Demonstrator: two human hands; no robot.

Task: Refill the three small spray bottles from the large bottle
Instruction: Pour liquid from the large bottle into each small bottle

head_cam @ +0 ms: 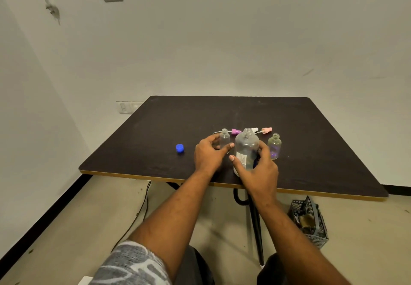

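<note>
The large clear bottle (246,145) stands uncapped near the table's front edge, and my right hand (259,171) grips its lower body with the thumb on the label side. Just left of it stands a small clear bottle (224,138) with no top, held between the thumb and fingers of my left hand (208,154). A second small open bottle (275,145) stands alone to the right. I see no third small bottle. Behind the bottles lie three spray heads: purple (235,131), white (254,129) and pink (267,130). A blue cap (179,148) lies to the left.
The dark table (315,137) stands against a white wall. Under its right side, a grey mesh basket (311,220) sits on the floor. A cable (143,204) hangs down below the left front edge.
</note>
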